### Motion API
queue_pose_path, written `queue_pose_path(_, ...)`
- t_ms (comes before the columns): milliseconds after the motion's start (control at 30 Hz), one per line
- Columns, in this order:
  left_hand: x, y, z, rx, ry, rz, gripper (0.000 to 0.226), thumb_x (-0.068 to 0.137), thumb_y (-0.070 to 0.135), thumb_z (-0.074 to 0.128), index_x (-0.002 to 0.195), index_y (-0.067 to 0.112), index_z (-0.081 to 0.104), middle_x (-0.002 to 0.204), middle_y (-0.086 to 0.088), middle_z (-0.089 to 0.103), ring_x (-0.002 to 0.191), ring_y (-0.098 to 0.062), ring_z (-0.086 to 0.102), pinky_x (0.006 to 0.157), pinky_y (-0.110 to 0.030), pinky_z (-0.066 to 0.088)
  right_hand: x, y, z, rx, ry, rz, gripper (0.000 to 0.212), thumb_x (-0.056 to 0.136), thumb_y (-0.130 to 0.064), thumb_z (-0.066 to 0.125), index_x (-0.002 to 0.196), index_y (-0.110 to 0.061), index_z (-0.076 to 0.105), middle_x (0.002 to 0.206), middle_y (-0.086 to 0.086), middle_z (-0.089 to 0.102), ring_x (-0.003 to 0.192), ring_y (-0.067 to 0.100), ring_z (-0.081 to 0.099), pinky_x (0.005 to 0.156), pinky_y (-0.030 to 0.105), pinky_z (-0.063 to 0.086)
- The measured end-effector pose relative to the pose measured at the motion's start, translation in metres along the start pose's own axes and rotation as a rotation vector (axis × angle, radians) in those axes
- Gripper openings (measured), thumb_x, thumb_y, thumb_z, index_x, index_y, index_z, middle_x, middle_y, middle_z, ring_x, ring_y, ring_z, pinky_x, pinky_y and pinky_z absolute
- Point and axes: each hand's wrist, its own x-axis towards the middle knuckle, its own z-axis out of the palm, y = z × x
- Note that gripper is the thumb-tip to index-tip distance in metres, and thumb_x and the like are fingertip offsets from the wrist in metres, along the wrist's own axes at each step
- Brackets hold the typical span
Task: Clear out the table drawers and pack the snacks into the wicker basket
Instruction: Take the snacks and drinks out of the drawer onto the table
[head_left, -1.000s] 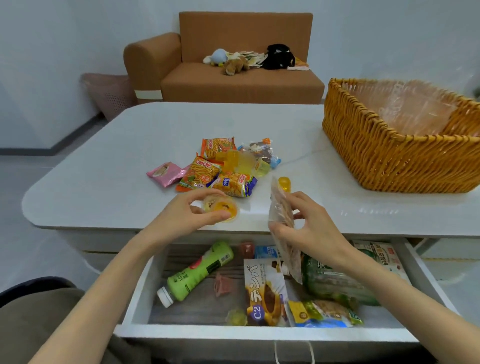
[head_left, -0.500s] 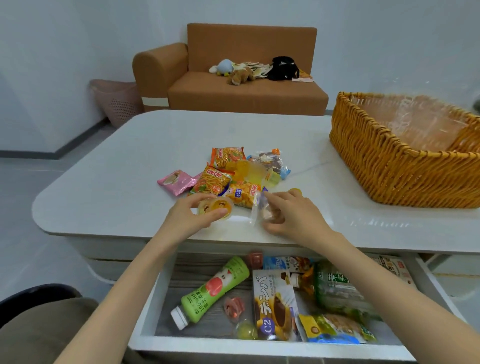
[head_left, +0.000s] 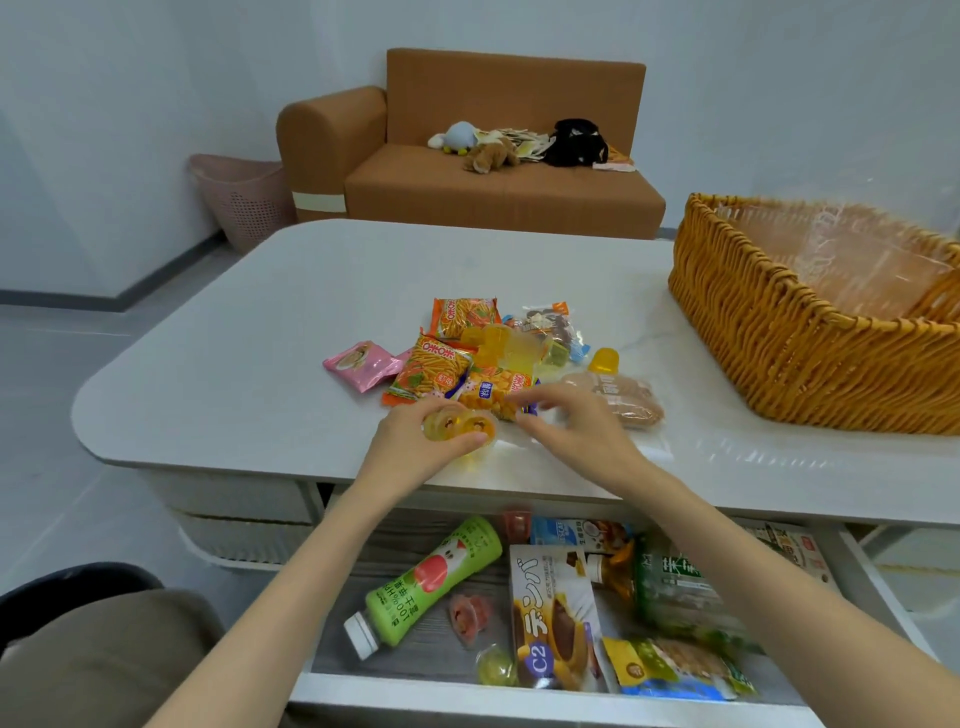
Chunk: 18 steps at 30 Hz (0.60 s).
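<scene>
One wicker basket (head_left: 779, 374) sits far right on the table (head_left: 234, 395), apart from the snack pile (head_left: 488, 364) with its three orange packs (head_left: 460, 318). One drawer (head_left: 519, 699) stands open, near. The clear packet (head_left: 618, 400), held before, now lies right of the pile; the right hand (head_left: 576, 436) hangs loose-fingered, empty. The left hand (head_left: 410, 452) still pinches seemingly two jelly cups (head_left: 460, 427).
</scene>
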Motion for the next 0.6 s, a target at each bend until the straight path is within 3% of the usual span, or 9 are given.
queue_pose_path(100,-0.002,0.0,0.003,0.015,0.005,0.03,0.044,0.074,0.04,0.078,0.115,0.027,0.067,0.116,0.007,0.065,0.111,-0.009,0.055,0.093,-0.03,0.047,-0.004,-0.018,0.013,0.152,-0.034,-0.022,0.013,0.087,-0.024,0.069,0.099,-0.024,0.073,0.091,-0.014,0.07,0.083,-0.003,0.061,0.074,0.009,0.046)
queue_pose_path(233,-0.001,-0.001,0.001,-0.096,-0.023,0.025,0.043,0.079,0.025,0.077,0.121,0.026,0.064,0.124,0.005,0.062,0.103,-0.014,0.063,0.09,-0.027,0.052,-0.003,-0.013,0.018,0.183,0.059,0.084,0.004,0.083,-0.024,0.073,0.084,-0.021,0.073,0.077,-0.008,0.07,0.071,0.005,0.063,0.066,0.017,0.051)
queue_pose_path(333,0.001,-0.005,0.003,-0.076,0.001,0.034,0.043,0.084,0.023,0.072,0.125,0.032,0.061,0.128,0.008,0.06,0.09,-0.01,0.067,0.083,-0.024,0.054,-0.006,-0.006,0.012,0.15,0.09,0.134,0.004,0.085,-0.022,0.071,0.083,-0.019,0.07,0.074,-0.006,0.069,0.07,0.009,0.065,0.069,0.026,0.055)
queue_pose_path(400,0.0,-0.005,0.005,0.032,0.065,0.081,0.04,0.086,0.025,0.07,0.124,0.033,0.062,0.117,0.013,0.061,0.081,-0.007,0.065,0.072,-0.014,0.048,-0.009,0.001,0.007,0.106,0.131,0.148,0.005,0.087,-0.022,0.069,0.084,-0.018,0.067,0.075,-0.005,0.068,0.066,0.007,0.066,0.068,0.027,0.056)
queue_pose_path(533,0.003,-0.004,0.011,0.118,0.159,0.113,0.037,0.086,0.028,0.069,0.122,0.033,0.063,0.098,0.003,0.055,0.076,-0.008,0.054,0.074,-0.021,0.044,-0.006,0.008,0.007,0.023,0.188,0.147,0.009,0.088,-0.022,0.068,0.081,-0.023,0.062,0.077,-0.004,0.066,0.068,0.011,0.065,0.066,0.033,0.057)
queue_pose_path(600,0.005,-0.005,0.014,0.126,0.17,0.135,0.037,0.087,0.027,0.068,0.124,0.031,0.063,0.082,0.005,0.055,0.07,-0.005,0.049,0.063,-0.013,0.037,0.002,0.007,0.013,0.014,0.218,0.141,0.009,0.088,-0.02,0.067,0.081,-0.021,0.063,0.077,-0.004,0.065,0.069,0.013,0.065,0.066,0.036,0.057)
